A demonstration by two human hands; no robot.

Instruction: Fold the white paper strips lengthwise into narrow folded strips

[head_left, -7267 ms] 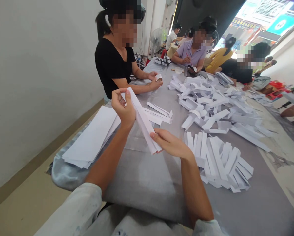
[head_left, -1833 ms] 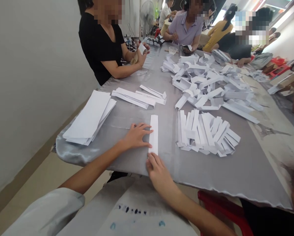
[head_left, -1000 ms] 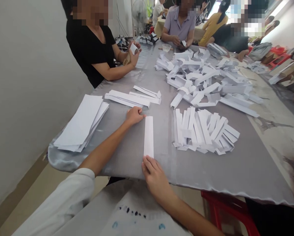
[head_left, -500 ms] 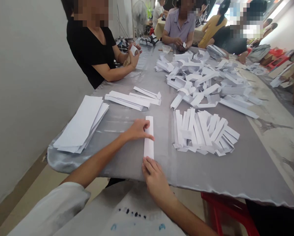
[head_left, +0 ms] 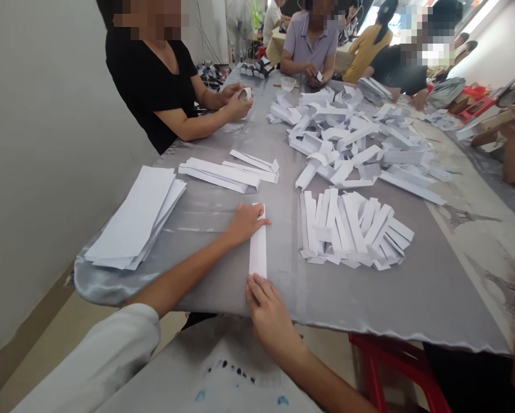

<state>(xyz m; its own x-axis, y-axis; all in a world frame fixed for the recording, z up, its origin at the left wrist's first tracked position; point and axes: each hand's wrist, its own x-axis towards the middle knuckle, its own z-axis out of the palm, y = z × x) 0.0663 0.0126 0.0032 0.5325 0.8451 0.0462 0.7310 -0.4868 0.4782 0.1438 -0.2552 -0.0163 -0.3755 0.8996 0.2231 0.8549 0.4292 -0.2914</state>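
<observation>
A narrow white folded paper strip [head_left: 258, 249] lies flat on the grey satin table cover [head_left: 412, 298], pointing away from me. My left hand [head_left: 247, 223] rests across its far end, with the fingers over the paper. My right hand [head_left: 268, 310] sits at its near end, fingertips on the paper. Just right of the strip is a pile of similar white strips [head_left: 352, 229]. A few folded strips [head_left: 223, 174] lie beyond my left hand, and a stack of white paper sheets [head_left: 132, 218] lies to its left.
A large heap of white paper strips [head_left: 347, 137] covers the table's middle. Several co-workers sit around the table, one in a black shirt [head_left: 154, 86] with paper in both hands. A wall runs along the left. A red stool [head_left: 390, 367] stands beneath the table's near edge.
Since about a second ago, my left hand has moved from beside the strip onto its far end. The view has also shifted slightly. Earlier, both hands held the paper up off the table.
</observation>
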